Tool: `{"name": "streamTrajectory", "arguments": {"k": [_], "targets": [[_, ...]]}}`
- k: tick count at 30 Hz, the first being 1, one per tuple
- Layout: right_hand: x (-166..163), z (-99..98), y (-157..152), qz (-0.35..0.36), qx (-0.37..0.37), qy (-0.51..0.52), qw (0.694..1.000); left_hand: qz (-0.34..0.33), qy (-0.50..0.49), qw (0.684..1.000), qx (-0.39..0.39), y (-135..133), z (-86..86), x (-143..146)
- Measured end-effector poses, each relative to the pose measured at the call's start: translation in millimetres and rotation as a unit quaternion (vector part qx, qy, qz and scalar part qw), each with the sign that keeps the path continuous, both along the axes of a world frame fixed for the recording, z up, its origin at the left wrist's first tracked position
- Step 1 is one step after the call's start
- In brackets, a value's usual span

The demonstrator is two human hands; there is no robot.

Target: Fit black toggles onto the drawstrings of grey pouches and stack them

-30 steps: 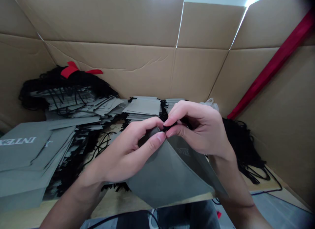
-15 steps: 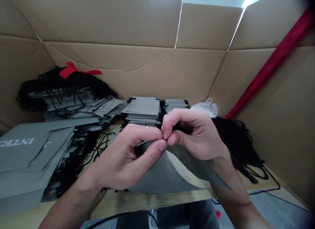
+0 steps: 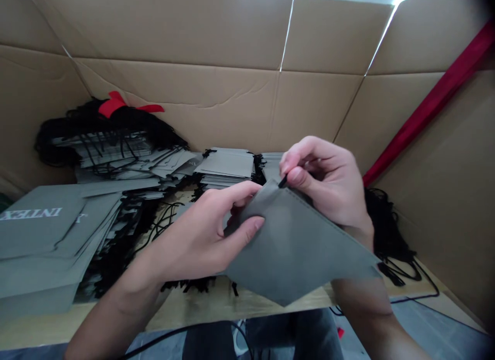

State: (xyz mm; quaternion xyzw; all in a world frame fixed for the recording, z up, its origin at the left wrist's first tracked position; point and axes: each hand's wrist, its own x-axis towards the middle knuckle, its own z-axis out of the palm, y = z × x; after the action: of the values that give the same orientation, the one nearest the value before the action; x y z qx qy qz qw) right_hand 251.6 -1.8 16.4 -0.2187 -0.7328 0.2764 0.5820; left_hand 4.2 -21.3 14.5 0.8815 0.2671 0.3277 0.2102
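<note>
In front of me a flat grey drawstring pouch (image 3: 294,246) is held up at a slant, one corner pointing down over the table edge. My left hand (image 3: 228,231) grips it at its upper left, with the thumb on the near face and the fingers behind. At the top corner my right hand (image 3: 325,179) is closed in a pinch on a short black cord (image 3: 283,181) that sticks out of the pouch's edge. A seam runs along the upper right edge to a dark spot at the far right corner.
Grey pouches with white lettering (image 3: 38,226) lie piled at the left. Further stacks (image 3: 226,164) stand at the back, with a bundle of black cords (image 3: 147,123) tied in red behind. More black cords (image 3: 386,226) lie at the right. Cardboard walls (image 3: 174,97) enclose the table (image 3: 185,313).
My right hand has moved up and away from my left, now pinching a black cord. The pouch has turned so its flat face shows. My left hand's grip has opened out along it.
</note>
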Motion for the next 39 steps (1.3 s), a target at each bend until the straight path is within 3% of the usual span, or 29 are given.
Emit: {"name": "streamTrajectory", "arguments": {"k": [3, 5, 8, 10, 12, 15, 18, 21, 23, 27, 31, 34, 39], "targets": [[12, 5.9, -4, -0.123, 0.042, -0.027, 0.991, 0.038, 0.028, 0.999, 0.013, 13, -1.3, -5], [13, 7.0, -7, -0.197, 0.068, -0.015, 0.978, 0.111, -0.01, 0.992, 0.06, 19, -4.6, -5], [5, 3.7, -14, -0.262, 0.085, -0.017, 0.961, 0.25, -0.111, 0.951, 0.142, 20, -10.2, 1], [-4, -1.1, -18, -0.242, 0.066, -0.077, 0.965, 0.315, -0.154, 0.918, 0.185, 16, -13.2, 8], [-15, -6.9, -19, -0.172, 0.043, -0.131, 0.975, 0.333, -0.161, 0.903, 0.219, 10, -16.8, 16], [-29, -14.7, -16, -0.054, 0.017, -0.154, 0.986, 0.282, -0.121, 0.914, 0.267, 1, -25.9, 26], [-35, -18.0, -12, -0.069, 0.019, -0.177, 0.982, 0.213, -0.09, 0.926, 0.298, -7, -36.7, 24], [-32, -17.2, -7, -0.113, -0.024, -0.179, 0.977, 0.165, -0.08, 0.94, 0.287, -22, -48.5, 5], [-29, -17.8, -1, -0.104, -0.105, -0.177, 0.973, 0.212, -0.043, 0.935, 0.282, -35, -60.9, -14], [-30, -33.2, 20, -0.041, -0.216, -0.223, 0.95, 0.315, 0.122, 0.925, 0.176, -58, -102.5, -52], [-47, -65.5, 42, -0.048, -0.3, -0.31, 0.901, 0.381, 0.115, 0.912, 0.098, -62, -147.9, -75], [-61, -86.9, 47, -0.091, -0.323, -0.381, 0.861, 0.395, 0.093, 0.912, 0.068, -58, -168.8, -85], [-79, -103.4, 43, -0.162, -0.297, -0.463, 0.819, 0.372, 0.048, 0.927, 0.019, -47, -184.6, -92]]}}
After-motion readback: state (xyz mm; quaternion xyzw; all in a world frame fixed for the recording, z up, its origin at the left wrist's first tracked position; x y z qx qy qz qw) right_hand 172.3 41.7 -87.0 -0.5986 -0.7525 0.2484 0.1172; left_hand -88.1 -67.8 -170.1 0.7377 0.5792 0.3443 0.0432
